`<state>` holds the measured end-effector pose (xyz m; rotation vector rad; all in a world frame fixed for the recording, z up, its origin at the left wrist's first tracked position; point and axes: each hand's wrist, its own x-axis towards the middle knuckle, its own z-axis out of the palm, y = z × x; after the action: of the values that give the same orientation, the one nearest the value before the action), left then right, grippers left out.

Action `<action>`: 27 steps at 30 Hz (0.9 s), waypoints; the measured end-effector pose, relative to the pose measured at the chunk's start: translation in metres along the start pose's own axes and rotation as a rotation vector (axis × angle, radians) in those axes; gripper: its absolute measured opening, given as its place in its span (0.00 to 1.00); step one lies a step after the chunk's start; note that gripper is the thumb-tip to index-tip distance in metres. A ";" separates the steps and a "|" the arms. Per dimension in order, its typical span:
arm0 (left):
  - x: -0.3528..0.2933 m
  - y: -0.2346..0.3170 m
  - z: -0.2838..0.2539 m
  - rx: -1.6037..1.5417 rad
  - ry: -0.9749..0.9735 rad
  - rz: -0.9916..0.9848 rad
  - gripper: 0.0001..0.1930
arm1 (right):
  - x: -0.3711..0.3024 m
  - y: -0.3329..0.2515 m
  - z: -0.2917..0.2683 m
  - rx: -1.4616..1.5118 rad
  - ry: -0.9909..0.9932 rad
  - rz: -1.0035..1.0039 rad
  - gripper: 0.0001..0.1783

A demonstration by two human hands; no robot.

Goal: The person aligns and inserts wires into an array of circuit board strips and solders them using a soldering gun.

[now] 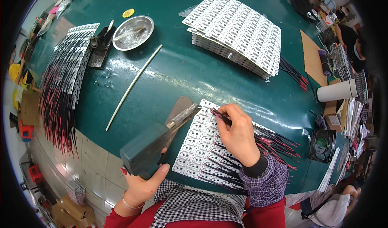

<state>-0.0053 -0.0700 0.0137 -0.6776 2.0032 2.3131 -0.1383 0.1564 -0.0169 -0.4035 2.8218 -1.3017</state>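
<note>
My left hand (142, 187) is wrapped round the grip of a dark green soldering gun (145, 147). The gun's metal barrel points up and right, its tip at the top left corner of a white circuit board panel (192, 153). Over that panel my right hand (238, 133) pinches a thin black-and-red wire (218, 114), its end close to the gun's tip. Rows of small dark parts cover the panel. Several black wires with red ends (275, 141) lie across its right side, partly under my right hand and sleeve.
A stack of white panels (238, 29) stands at the back. At the left, panels with wires (60, 90) hang over the table edge. A metal bowl (149, 25), a black stand (99, 52), a thin pale rod (133, 86) and a small fan (322, 145) sit on the green table (169, 74).
</note>
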 end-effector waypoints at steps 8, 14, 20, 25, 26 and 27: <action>0.005 -0.010 0.008 0.219 -0.104 0.189 0.16 | 0.000 0.001 0.001 -0.018 0.004 0.061 0.05; 0.010 -0.016 0.010 0.345 -0.123 0.284 0.14 | 0.002 -0.001 0.001 -0.032 -0.012 0.057 0.06; 0.013 -0.022 0.011 0.341 -0.146 0.300 0.15 | 0.001 0.003 0.004 -0.032 -0.006 0.047 0.06; 0.010 -0.015 0.012 0.357 -0.147 0.249 0.15 | 0.001 0.001 0.003 -0.044 0.000 0.042 0.06; 0.010 -0.015 0.012 0.367 -0.143 0.245 0.15 | 0.002 0.002 0.004 -0.042 0.002 0.045 0.06; 0.010 -0.017 0.011 0.367 -0.144 0.245 0.15 | 0.001 0.002 0.004 -0.043 0.002 0.046 0.06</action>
<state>-0.0126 -0.0595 -0.0041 -0.2499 2.4591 1.9419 -0.1396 0.1544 -0.0203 -0.3360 2.8474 -1.2364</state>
